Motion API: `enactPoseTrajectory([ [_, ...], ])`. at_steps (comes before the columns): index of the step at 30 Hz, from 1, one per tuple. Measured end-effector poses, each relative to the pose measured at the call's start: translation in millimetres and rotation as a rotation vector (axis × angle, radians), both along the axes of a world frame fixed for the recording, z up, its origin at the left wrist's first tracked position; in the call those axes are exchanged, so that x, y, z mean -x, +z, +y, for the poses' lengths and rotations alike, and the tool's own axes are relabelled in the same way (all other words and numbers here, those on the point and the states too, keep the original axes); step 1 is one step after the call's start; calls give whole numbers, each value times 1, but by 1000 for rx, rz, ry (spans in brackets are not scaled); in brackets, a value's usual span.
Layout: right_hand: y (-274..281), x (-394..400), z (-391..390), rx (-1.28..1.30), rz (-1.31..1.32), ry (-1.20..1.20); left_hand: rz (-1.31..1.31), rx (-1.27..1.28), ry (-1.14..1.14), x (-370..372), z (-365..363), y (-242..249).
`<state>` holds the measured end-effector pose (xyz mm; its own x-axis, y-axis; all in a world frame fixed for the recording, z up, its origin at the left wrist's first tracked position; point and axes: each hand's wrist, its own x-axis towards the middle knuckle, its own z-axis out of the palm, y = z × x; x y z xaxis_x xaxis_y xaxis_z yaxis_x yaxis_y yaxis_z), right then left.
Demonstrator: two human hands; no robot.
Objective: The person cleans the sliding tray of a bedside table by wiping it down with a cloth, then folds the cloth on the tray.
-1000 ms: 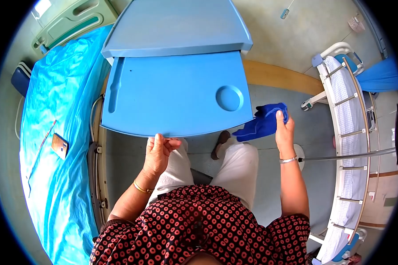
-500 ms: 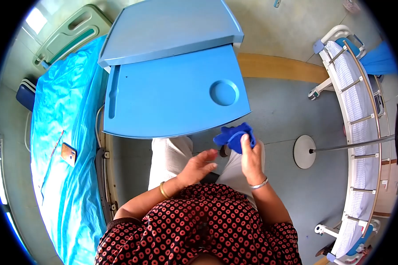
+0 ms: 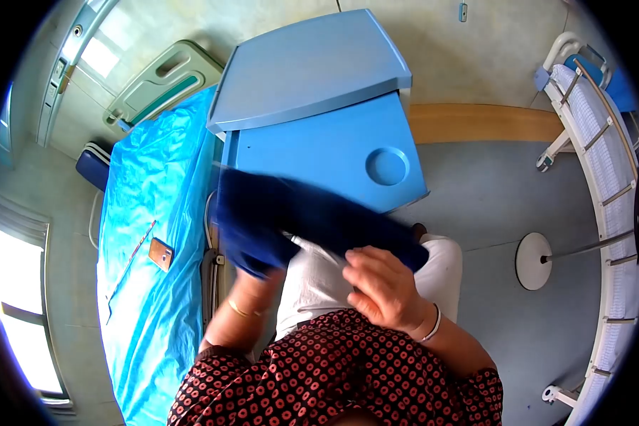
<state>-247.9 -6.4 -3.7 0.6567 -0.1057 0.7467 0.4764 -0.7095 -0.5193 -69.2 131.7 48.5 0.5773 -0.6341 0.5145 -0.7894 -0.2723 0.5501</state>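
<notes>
A dark blue cloth (image 3: 305, 213), blurred by motion, is spread out over the front of the blue pull-out tray (image 3: 319, 149) and my lap. Its left end covers my left hand (image 3: 261, 278), so the fingers there are hidden. My right hand (image 3: 385, 285) is at the cloth's lower right edge, its fingers bent and slightly apart; whether they pinch the fabric is unclear. The tray has a round recess at its right and juts out from under the cabinet top (image 3: 312, 64).
On the left, a bed under blue plastic sheeting (image 3: 156, 326) bears a phone (image 3: 161, 254) and a thin stick (image 3: 131, 259). A round white stand base (image 3: 532, 260) is on the floor at right, beside another bed's rail (image 3: 609, 199).
The cloth has gone from a bunch in my right hand to spread out, reaching left over my left hand. The view has shifted, so the furniture appears further right and lower.
</notes>
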Motion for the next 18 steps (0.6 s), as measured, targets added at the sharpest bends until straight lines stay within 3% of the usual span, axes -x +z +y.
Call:
enactPoseTrajectory([
  [1,-13,-1,-3,-89,44,-10,160,459,-206,-11,-13,10],
  [2,-30,-2,-7,-156,40,-30,552,863,-415,-15,-17,18],
  [3,-42,0,-11,-206,66,-72,474,1078,-325,-31,-25,16],
  [4,-51,5,-14,-256,92,-116,391,1029,-400,-56,-17,11],
  [6,-68,20,-21,-333,207,-198,-85,780,-305,-74,-20,10],
  [7,-79,28,-26,-324,261,-243,-86,781,-299,-68,-21,13],
  [9,-98,49,-37,-270,342,-329,-604,-360,110,-45,-26,27],
  [10,-108,59,-43,-231,368,-379,-323,-93,-298,-91,-15,-38],
  [11,-117,68,-49,-232,371,-374,104,-179,-281,-64,-19,-23],
  [12,-126,78,-54,-202,371,-444,-339,-453,-198,-51,-27,-18],
  [14,-136,85,-58,-178,385,-514,-270,-381,-279,-28,-34,-12],
  [16,-139,81,-62,-478,400,-618,-239,-280,-436,-8,-48,-5],
  [18,-130,61,-60,-564,410,-603,-265,-286,-430,6,-65,-8],
])
